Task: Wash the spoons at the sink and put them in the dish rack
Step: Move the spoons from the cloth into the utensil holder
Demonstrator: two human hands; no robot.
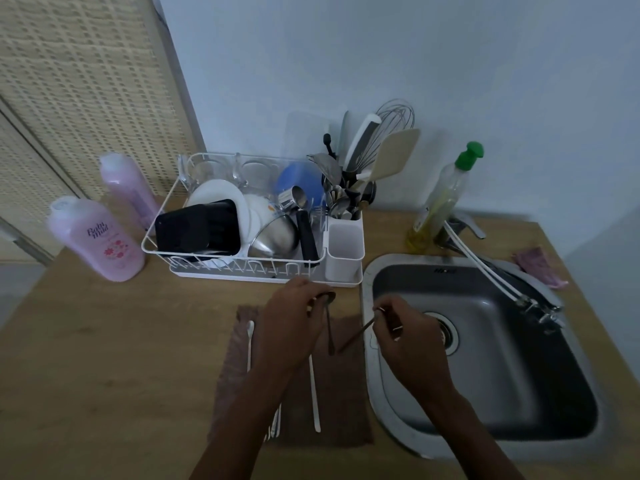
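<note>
desk: white spoons (pixel 314 393) wait on brown cloth (pixel 343 393) | left hand (pixel 291 327) pinches dark spoon (pixel 329 327) | right hand (pixel 408 344) pinches second spoon (pixel 356 336) | step: pickup; next: carry over sink (pixel 485 358), dry | dish rack (pixel 242 265) behind

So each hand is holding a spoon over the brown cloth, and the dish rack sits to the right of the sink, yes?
Not quite. The head view shows the dish rack to the left of the sink, not the right. The rest holds: the left hand and the right hand each hold a spoon above the brown cloth.
</note>
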